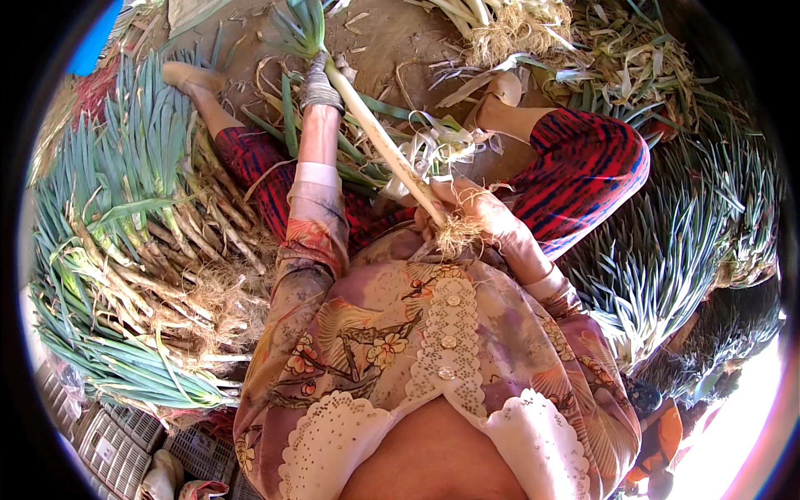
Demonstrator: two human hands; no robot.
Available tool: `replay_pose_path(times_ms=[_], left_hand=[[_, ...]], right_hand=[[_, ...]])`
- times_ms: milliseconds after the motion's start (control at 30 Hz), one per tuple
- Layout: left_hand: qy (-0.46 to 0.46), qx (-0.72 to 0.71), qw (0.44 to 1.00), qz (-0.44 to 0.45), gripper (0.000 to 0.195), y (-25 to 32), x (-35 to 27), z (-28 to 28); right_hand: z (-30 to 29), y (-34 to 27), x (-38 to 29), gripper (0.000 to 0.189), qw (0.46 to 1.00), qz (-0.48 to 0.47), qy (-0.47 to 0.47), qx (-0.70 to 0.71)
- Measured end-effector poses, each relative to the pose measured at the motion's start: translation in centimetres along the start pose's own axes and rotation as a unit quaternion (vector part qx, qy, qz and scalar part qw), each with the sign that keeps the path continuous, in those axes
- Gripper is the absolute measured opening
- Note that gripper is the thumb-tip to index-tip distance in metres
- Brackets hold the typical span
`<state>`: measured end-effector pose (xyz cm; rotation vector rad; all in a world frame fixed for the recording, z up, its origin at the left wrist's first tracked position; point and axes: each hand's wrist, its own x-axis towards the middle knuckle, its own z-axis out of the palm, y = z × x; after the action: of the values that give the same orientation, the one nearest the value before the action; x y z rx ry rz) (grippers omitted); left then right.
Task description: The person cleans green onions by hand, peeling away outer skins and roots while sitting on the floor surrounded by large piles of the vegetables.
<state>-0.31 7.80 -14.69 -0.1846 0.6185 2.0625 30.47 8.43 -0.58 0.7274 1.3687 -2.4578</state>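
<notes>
A long Welsh onion (382,139) with a pale stalk slants across in front of me, green leaves at the far end and a tuft of stringy roots (461,235) near my body. Around its upper stalk, just below the leaves, my left hand (323,84) is closed; grey wrapping covers much of it. My right hand (480,209) grips the lower stalk beside the roots, with some fingers hidden behind it. Loose white peeled skins (437,147) and stray green leaves lie between my legs, beyond the stalk.
A large pile of rooted onions (181,250) lies to my left. Bundled green onions (650,262) stand at my right. Pale stalks with roots (522,31) and dry leaf scraps (637,59) lie ahead on the dirt floor (387,37). Plastic crates (115,447) sit at lower left.
</notes>
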Motion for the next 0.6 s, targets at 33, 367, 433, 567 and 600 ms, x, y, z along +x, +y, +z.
replay_pose_path(times_ms=[33, 367, 433, 567, 600], left_hand=[[0.05, -0.009, 0.999, -0.004, 0.019, -0.6, 0.1, -0.1], [0.126, 0.09, 0.987, 0.039, 0.016, -1.5, -2.6, 1.3], [0.131, 0.079, 0.987, 0.043, 0.016, -1.2, -2.8, 0.7], [0.127, 0.049, 0.99, 0.043, 0.017, -0.5, -2.5, -0.7], [0.13, 0.054, 0.989, 0.05, 0.018, -0.5, -2.6, -0.6]], right_hand=[[0.0, 0.4, 0.3, 0.04, 0.991, 0.057, 0.036, 0.114], [0.0, 0.7, 5.3, 0.031, 0.938, -0.082, 0.163, -0.294], [0.3, 0.7, 5.1, 0.029, 0.955, -0.061, 0.163, -0.239], [-0.9, 2.3, 6.1, 0.027, 0.954, -0.101, 0.174, -0.224], [-1.1, 2.6, 6.4, 0.027, 0.947, -0.124, 0.18, -0.237]])
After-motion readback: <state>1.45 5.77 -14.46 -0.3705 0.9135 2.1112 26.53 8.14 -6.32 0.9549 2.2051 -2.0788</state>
